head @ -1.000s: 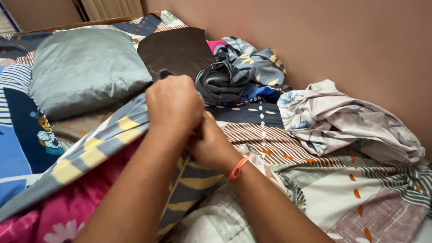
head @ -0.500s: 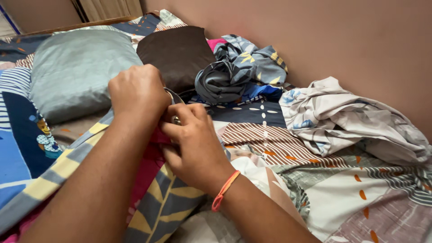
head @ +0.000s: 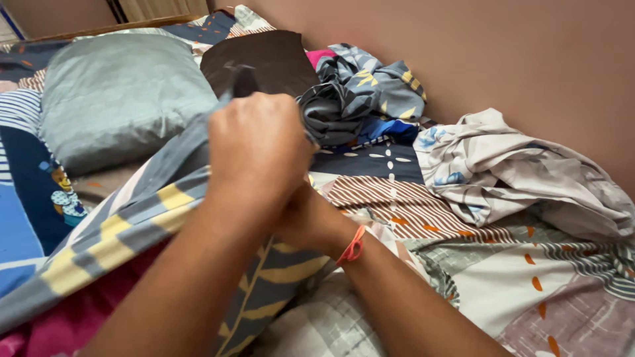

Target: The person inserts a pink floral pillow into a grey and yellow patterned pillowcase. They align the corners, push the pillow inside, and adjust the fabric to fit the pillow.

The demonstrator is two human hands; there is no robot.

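Observation:
My left hand is clenched around the top edge of a grey pillowcase with yellow leaf shapes and holds it raised over the bed. Pink floral fabric shows inside the case's lower left. My right hand, with an orange band at the wrist, sits just below and behind the left, closed on the same cloth; its fingers are mostly hidden. The case's corner sticks up above my left knuckles.
A grey pillow and a dark brown pillow lie at the head of the bed. A crumpled grey-blue cloth and a heap of white printed sheet sit along the pink wall. A patchwork bedspread covers the mattress.
My left hand has gone right and up with the pillowcase edge. My right hand, spread over the cloth half a second ago, has slipped under the left hand.

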